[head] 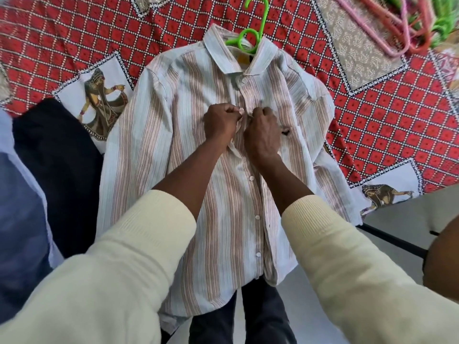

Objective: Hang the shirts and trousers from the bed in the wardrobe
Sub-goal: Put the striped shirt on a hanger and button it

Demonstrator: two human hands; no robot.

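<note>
A white shirt with brown stripes (188, 150) lies front up on the bed, collar away from me. A green hanger (250, 33) is inside it, its hook sticking out past the collar. My left hand (221, 122) and my right hand (263, 130) meet at the chest, each pinching an edge of the button placket around a button. The top button under the collar is closed. Lower buttons run down the placket towards me. The shirt's hem hangs over the bed's near edge.
The bed has a red checked cover (74, 45) with printed figure patches. Dark trousers (59, 170) and a blue garment (17, 219) lie at the left. Pink, orange and green hangers (402, 23) are piled at the far right. Grey floor (409, 214) shows at the right.
</note>
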